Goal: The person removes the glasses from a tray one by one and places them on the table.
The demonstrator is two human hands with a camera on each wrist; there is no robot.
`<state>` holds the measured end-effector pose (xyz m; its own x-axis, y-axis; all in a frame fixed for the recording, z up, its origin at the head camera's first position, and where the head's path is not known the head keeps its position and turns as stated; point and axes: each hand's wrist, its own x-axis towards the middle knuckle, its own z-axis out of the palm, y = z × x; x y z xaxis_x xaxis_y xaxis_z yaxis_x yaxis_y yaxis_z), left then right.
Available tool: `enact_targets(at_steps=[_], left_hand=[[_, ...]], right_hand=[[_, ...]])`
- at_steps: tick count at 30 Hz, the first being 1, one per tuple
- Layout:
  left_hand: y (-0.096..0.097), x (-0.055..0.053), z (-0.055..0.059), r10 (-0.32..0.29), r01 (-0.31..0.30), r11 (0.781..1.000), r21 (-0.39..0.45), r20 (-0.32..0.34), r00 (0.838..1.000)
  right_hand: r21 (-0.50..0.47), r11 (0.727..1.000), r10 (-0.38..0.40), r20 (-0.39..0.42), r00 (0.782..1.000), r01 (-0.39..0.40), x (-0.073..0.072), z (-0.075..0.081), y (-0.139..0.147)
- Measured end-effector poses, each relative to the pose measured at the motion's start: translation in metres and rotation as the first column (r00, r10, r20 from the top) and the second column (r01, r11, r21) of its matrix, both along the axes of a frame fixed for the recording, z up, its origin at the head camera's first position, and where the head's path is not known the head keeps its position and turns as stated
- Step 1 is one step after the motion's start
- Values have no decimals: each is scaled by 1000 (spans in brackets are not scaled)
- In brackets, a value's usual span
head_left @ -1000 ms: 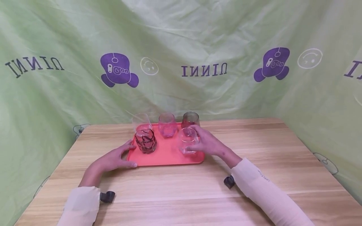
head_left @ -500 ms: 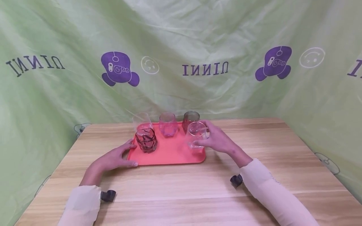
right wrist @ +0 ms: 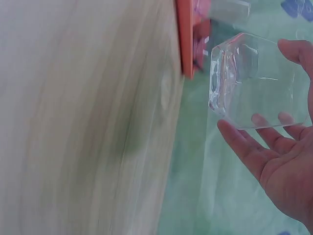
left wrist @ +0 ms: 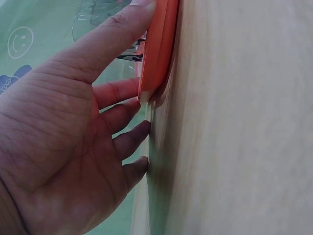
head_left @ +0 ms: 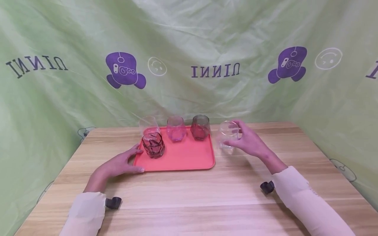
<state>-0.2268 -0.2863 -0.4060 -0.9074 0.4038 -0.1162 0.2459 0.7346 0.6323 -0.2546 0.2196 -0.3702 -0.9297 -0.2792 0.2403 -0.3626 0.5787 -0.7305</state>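
My right hand (head_left: 249,139) grips a clear drinking glass (head_left: 228,135) from its right side, off the tray's right edge. In the right wrist view this glass (right wrist: 259,81) is held between thumb and fingers, its faceted base over the tabletop. My left hand (head_left: 119,165) holds the near left corner of the red tray (head_left: 183,160), thumb at the front edge and fingers along the left side. On the tray stand a dark purple wavy tumbler (head_left: 153,146), a clear glass (head_left: 148,126), a pink glass (head_left: 176,128) and a grey glass (head_left: 200,127).
The tray lies near the back of a wooden table (head_left: 189,203). Behind the table hangs a green printed curtain (head_left: 183,91), which also runs along both sides. Black wrist devices sit at the left cuff (head_left: 113,203) and right cuff (head_left: 267,187).
The clear glass in my right hand has moved from over the tray's right part to beyond its right edge, uncovering the grey glass. My left hand stays at the tray's corner.
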Motion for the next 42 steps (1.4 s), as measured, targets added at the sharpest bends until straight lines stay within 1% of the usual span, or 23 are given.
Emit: enact_targets(at_steps=[3, 9, 15, 18, 26, 30, 37, 42], left_hand=[[0, -1, -1, 3, -3, 1000, -4, 4, 1000], [-1, -1, -2, 8, -8, 1000, -3, 9, 1000], [-1, -1, 0, 15, -15, 1000, -10, 14, 1000], [-2, 0, 1, 16, -16, 1000, -7, 18, 1000], [-2, 1, -1, 6, -6, 1000, 1, 3, 1000], [-2, 0, -1, 6, -6, 1000, 11, -1, 1000], [-2, -1, -1, 5, -5, 1000, 8, 2, 1000], [-2, -3, -3, 5, -5, 1000, -3, 2, 1000]], right_hand=[[-12, 1000, -14, 8, 1000, 14, -2, 0, 17], [-58, 997, -45, 50, 998, 47, -5, 1, 47], [-34, 992, -119, 64, 991, 121, -7, 3, 67], [-19, 988, -150, 63, 987, 151, -9, 2, 76], [-16, 974, -221, 124, 967, 225, -16, -8, 103], [-43, 968, -241, 124, 963, 248, -21, -10, 115], [-28, 932, -357, 113, 927, 362, -25, -10, 133], [-23, 923, -380, 115, 918, 385, -26, -11, 144]])
